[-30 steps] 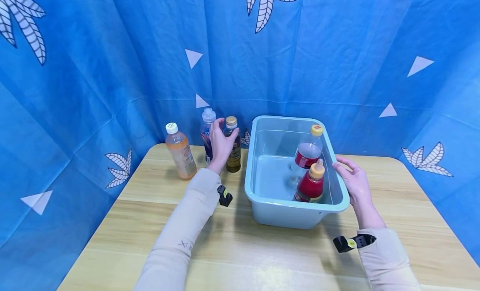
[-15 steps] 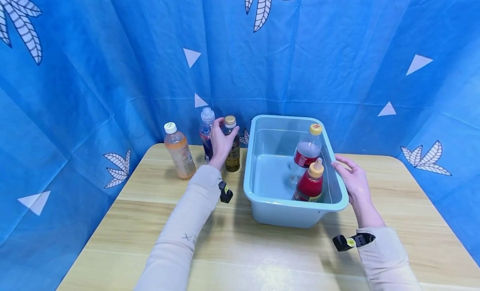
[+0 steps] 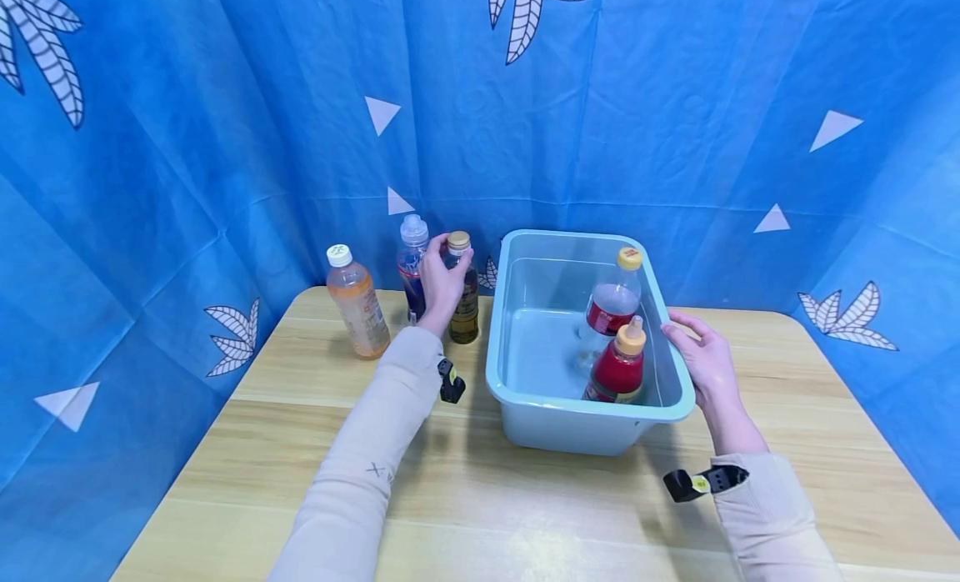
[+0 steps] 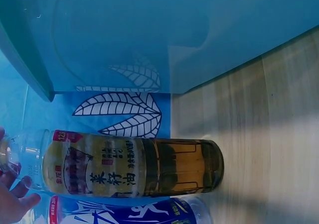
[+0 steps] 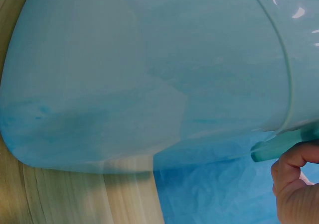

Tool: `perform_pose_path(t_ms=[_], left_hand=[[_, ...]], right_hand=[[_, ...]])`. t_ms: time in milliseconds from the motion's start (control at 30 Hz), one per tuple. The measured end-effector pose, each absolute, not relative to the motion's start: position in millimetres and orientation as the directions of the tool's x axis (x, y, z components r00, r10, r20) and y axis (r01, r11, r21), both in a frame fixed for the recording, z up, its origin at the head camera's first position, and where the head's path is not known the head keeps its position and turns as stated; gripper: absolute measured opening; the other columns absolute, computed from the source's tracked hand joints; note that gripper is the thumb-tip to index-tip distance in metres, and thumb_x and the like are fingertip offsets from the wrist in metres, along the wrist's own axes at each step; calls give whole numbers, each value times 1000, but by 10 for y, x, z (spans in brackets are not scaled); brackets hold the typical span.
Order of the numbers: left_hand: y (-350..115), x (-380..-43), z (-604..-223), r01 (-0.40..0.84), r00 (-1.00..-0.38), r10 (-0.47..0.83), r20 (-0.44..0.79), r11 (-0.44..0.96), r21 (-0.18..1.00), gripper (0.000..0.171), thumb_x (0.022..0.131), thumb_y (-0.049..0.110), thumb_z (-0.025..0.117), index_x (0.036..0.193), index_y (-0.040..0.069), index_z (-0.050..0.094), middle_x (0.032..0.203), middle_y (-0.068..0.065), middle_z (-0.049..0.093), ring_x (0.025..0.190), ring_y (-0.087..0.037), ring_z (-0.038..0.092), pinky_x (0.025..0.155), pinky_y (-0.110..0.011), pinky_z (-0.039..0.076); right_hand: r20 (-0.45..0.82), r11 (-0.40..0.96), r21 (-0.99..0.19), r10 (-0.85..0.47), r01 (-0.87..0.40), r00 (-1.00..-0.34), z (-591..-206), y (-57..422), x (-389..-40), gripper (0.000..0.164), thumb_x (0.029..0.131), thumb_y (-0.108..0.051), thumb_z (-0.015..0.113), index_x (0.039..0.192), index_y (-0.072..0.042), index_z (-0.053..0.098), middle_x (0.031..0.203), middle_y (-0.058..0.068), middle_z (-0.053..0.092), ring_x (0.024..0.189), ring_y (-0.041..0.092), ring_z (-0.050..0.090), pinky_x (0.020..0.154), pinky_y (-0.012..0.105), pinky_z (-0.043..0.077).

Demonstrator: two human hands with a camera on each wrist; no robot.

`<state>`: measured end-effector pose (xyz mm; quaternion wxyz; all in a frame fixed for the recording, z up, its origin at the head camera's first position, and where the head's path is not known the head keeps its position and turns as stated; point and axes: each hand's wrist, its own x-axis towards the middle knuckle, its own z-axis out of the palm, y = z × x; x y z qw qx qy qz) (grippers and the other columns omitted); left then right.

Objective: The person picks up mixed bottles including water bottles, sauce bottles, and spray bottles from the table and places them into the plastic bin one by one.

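Note:
My left hand [image 3: 442, 286] pinches the neck of a cooking oil bottle [image 3: 465, 309] just below its gold cap. The bottle stands upright at the back of the table; the left wrist view shows its amber oil and yellowish label [image 4: 114, 169], with fingertips at the neck. My right hand [image 3: 708, 361] grips the right rim of a light blue plastic basin [image 3: 570, 405], its fingers curled at the rim in the right wrist view. Inside the basin, on its right side, are a clear bottle with a red label [image 3: 617, 303] and a red bottle with an orange nozzle cap [image 3: 621, 369].
Left of the oil bottle stand a blue-labelled bottle [image 3: 412, 269], partly behind my left hand, and an orange drink bottle with a white cap [image 3: 360, 311]. A blue patterned cloth [image 3: 660, 148] hangs behind the wooden table [image 3: 300, 474].
My left thumb and fingers have closed in on the oil bottle's neck. The bottle, the basin and my right hand keep their places; the head view shifts slightly.

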<state>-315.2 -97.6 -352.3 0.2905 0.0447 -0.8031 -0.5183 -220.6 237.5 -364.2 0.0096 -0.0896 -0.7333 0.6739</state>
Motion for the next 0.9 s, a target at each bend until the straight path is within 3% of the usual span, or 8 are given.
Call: perform_pose_path(t_ms=[900], left_hand=[[-1000,-3159,-3475,236,-806,-394,441,469,851,38,76,16,70,109,2,60,105,-11,62,95,-21,55,85,-32,41]], right_hand=[[-116,112,-985,149,133,-982,-3630,2359,-2198,55,84,-36,58,129,-8,44,81,-17,57,71,-2,60,63,19,50]])
